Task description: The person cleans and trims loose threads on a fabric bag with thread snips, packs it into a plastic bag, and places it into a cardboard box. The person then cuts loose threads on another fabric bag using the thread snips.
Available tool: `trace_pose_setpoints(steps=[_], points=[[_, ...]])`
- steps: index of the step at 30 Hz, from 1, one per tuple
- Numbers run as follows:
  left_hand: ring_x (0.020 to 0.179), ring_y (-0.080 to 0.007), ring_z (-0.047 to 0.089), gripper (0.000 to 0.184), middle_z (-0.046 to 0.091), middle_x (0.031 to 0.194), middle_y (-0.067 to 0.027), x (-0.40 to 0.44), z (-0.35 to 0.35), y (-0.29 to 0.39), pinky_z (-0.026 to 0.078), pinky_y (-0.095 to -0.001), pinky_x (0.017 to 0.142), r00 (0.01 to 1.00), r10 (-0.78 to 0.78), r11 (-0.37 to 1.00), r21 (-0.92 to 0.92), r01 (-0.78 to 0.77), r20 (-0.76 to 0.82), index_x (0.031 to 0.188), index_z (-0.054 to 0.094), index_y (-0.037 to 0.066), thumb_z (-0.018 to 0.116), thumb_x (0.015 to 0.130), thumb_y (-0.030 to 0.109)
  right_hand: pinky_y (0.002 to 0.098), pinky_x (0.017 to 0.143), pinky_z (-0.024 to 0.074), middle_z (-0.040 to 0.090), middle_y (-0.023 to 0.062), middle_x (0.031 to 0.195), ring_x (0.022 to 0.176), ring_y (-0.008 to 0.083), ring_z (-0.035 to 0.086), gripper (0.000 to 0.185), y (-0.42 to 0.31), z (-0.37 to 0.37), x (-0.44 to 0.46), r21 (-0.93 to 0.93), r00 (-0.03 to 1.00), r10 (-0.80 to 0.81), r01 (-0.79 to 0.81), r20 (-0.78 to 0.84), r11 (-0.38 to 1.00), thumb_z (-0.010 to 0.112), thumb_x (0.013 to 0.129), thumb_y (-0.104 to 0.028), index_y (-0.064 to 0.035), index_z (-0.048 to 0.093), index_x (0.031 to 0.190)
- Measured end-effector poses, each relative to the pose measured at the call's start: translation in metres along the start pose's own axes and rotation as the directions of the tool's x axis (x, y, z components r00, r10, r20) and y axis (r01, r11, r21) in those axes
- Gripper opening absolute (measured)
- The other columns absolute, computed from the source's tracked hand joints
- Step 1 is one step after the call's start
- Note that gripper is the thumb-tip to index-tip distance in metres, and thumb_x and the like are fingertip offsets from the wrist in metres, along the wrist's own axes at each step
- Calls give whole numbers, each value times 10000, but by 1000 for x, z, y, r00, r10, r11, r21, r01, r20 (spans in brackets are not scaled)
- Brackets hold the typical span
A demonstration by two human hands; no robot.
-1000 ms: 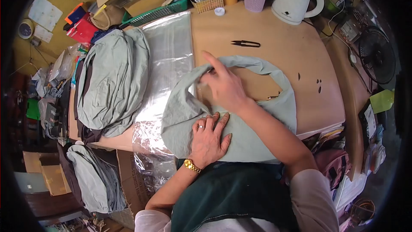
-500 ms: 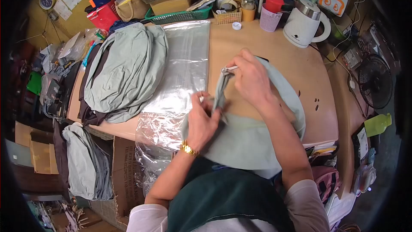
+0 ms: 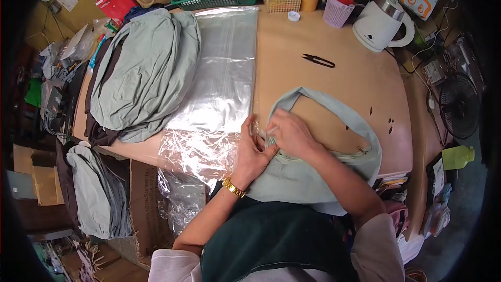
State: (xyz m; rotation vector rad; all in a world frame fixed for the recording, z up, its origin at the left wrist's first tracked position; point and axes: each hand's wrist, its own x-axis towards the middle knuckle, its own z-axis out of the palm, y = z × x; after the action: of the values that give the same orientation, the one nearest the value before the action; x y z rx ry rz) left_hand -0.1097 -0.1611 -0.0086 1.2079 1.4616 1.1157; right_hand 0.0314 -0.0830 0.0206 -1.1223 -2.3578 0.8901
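Observation:
A pale grey-green fabric shoulder bag (image 3: 302,180) lies at the table's front edge, its broad strap (image 3: 339,105) looped away from me. A zip runs along its upper edge. My left hand (image 3: 250,156) is closed on the bag's left end, thumb against the gathered fabric where the strap joins. Right beside it, my right hand (image 3: 296,134) is closed with fingers curled at the same join; the fingertips are slightly blurred, and the strap's lower left part is behind them. Beyond the bag lie small black thread snips (image 3: 319,61).
More grey-green bags (image 3: 141,73) are piled at the left, partly over dark fabric. Clear plastic sleeves (image 3: 224,62) lie beside them. A white kettle (image 3: 378,26), a lilac cup (image 3: 338,13) and a green basket (image 3: 219,1) stand along the back. A fan (image 3: 459,104) is at far right.
My right hand has come down and nearer my left hand, lowering the raised strap end. The strap now lies looped on the table, and the thread snips show fully.

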Motion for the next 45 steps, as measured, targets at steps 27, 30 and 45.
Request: trace_pose_setpoints(steps=[27,30,45], points=[[1023,-359,537,563,521,1169,-213,-13,24,72,418,-444,931,785,584,660,441,-608,206,1313,493,35,701,798,128,349,819,493,618,146,1002,976,286,605,235,30,-140,-101,-284,848,158,-337,-506,898,696,810,-84,5,646,1022],[1039,-365,550,532,542,1153,-201,-15,90,67,422,-451,930,697,574,575,394,-717,430,1303,510,35,677,838,231,424,844,482,606,175,985,1019,345,589,225,102,-109,-103,-756,900,-298,-52,-318,652,736,779,-128,31,662,919],[703,-250,613,437,583,826,-101,-1,32,75,506,-364,621,822,390,188,838,-513,415,1232,600,42,563,796,58,436,928,468,608,228,1031,1012,366,602,237,115,-79,53,-240,840,124,-288,-529,927,701,736,-140,-4,712,930]])
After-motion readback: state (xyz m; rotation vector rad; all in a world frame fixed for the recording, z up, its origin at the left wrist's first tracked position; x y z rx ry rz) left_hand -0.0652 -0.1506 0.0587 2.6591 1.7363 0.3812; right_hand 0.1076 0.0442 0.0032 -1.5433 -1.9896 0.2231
